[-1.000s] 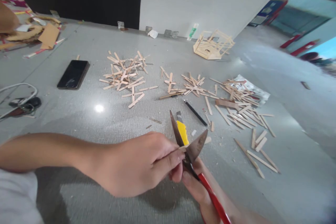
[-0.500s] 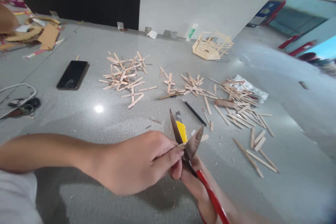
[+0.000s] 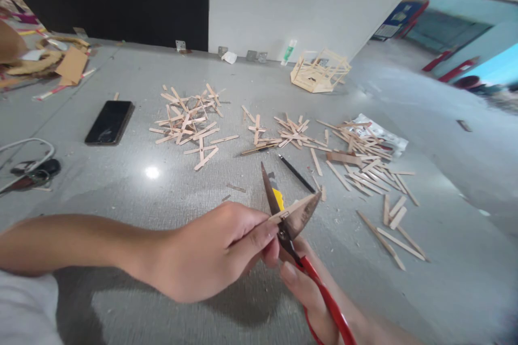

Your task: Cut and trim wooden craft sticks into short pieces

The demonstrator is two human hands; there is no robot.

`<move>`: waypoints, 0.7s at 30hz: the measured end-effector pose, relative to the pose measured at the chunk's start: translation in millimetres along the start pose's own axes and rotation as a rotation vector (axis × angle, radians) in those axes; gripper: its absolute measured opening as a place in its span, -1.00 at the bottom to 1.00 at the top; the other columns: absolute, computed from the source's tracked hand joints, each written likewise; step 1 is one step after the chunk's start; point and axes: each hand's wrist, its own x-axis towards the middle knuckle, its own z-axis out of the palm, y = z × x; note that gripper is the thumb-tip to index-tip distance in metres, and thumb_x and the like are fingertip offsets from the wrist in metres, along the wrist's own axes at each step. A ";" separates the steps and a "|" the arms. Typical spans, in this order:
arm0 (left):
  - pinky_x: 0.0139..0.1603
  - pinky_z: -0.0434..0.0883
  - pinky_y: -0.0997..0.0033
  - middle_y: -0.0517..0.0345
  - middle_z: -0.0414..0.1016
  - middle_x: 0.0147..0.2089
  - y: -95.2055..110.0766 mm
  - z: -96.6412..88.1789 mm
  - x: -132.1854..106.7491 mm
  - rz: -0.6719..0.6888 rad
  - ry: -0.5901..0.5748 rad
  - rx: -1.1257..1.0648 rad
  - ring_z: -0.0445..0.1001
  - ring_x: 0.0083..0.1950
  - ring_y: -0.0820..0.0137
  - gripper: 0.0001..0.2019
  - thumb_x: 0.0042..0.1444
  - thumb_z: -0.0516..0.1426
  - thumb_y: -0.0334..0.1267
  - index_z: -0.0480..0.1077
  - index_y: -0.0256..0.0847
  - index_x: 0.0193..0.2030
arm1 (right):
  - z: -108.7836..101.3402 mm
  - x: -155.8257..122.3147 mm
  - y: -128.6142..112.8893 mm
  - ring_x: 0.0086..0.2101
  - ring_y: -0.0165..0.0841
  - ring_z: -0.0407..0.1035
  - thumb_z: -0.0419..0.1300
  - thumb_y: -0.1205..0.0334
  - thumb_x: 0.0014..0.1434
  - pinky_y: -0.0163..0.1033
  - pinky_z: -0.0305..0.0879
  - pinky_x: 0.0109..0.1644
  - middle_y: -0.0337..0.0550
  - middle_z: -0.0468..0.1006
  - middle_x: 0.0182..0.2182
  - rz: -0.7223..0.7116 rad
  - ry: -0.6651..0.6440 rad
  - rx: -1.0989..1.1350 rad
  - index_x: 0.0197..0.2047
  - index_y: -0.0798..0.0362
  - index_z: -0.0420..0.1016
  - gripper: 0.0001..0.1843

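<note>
My left hand (image 3: 210,250) pinches a thin wooden stick (image 3: 295,207) between thumb and forefinger and holds it between the open blades of red-handled scissors (image 3: 291,223). My right hand (image 3: 311,294) grips the red scissor handles low in the view. A yellow utility knife (image 3: 277,195) lies on the grey floor just behind the blades. A black pencil (image 3: 296,173) lies a little further back.
Piles of wooden sticks lie at centre left (image 3: 188,121), centre (image 3: 289,135) and right (image 3: 364,164) on a plastic bag. A stick-built frame (image 3: 319,71) stands by the wall. A black phone (image 3: 109,122) lies left, cables (image 3: 28,164) and cardboard (image 3: 60,62) further left.
The scissor blades closed a little, then opened wider again. A longer stick now lies across the blades. The view has shifted slightly right.
</note>
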 end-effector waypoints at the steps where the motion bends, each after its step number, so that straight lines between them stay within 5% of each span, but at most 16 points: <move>1: -0.46 0.21 0.52 0.31 0.23 -0.51 -0.4 0.4 -0.2 0.000 0.003 0.006 0.20 -0.51 0.52 -0.54 0.54 -0.13 -0.04 0.34 -0.21 -0.32 | 0.4 0.3 0.1 -0.23 -0.23 0.35 0.13 -0.12 0.47 -0.16 0.37 -0.05 -0.15 0.49 -0.24 0.001 0.003 -0.008 -0.12 -0.09 0.44 -0.71; 8: -0.41 0.24 0.50 0.29 0.25 -0.49 -2.6 2.7 0.5 0.001 -0.003 0.024 0.22 -0.47 0.50 -0.52 0.55 -0.16 -0.04 0.34 -0.21 -0.33 | 1.1 -4.9 9.9 -0.24 -0.24 0.33 0.20 -0.04 0.43 -0.20 0.36 -0.12 -0.15 0.47 -0.22 -0.026 0.124 -0.017 -0.10 -0.10 0.48 -0.79; 17: -0.40 0.24 0.51 0.29 0.27 -0.48 8.2 -9.5 -1.4 -0.032 -0.109 0.095 0.23 -0.47 0.51 -0.52 0.55 -0.14 -0.06 0.35 -0.21 -0.35 | -1.5 3.6 -5.2 -0.25 -0.25 0.35 0.06 -0.15 0.49 -0.13 0.40 -0.03 -0.11 0.51 -0.24 -0.025 -0.128 0.075 -0.09 -0.04 0.51 -0.61; 21: -0.45 0.20 0.52 0.30 0.24 -0.51 15.0 -15.0 -3.1 -0.053 -0.138 0.125 0.20 -0.50 0.51 -0.52 0.54 -0.13 -0.06 0.36 -0.21 -0.36 | 0.4 3.7 -10.0 -0.23 -0.24 0.34 0.05 -0.19 0.49 -0.11 0.38 -0.02 -0.10 0.48 -0.24 -0.018 -0.115 0.042 -0.11 -0.03 0.53 -0.57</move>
